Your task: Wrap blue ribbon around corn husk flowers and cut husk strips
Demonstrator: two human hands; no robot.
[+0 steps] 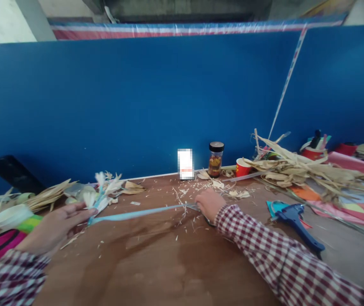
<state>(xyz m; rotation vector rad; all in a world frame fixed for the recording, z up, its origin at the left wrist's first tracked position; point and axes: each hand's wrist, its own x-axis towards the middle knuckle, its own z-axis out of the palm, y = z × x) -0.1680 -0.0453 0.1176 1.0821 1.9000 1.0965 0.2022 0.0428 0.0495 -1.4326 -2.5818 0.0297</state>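
Observation:
My left hand (63, 219) pinches the base of a white husk flower (101, 193) at the left of the table. A pale blue ribbon (137, 213) runs from the flower across to my right hand (210, 205), pulled nearly straight just above the tabletop. The fingers of my right hand are curled down at the ribbon's far end. A thin greyish blade and a bit of dark handle show around them, apparently scissors (212, 222), mostly hidden by the hand. Pale husk scraps (184, 193) lie scattered around that hand.
A lidded jar (215, 160) and a red paper cup (243, 167) stand by the blue partition (156, 93). To the right are a dried husk pile (290, 165) and a blue glue gun (299, 225). A phone (14, 174) and white bowl (9, 216) are left.

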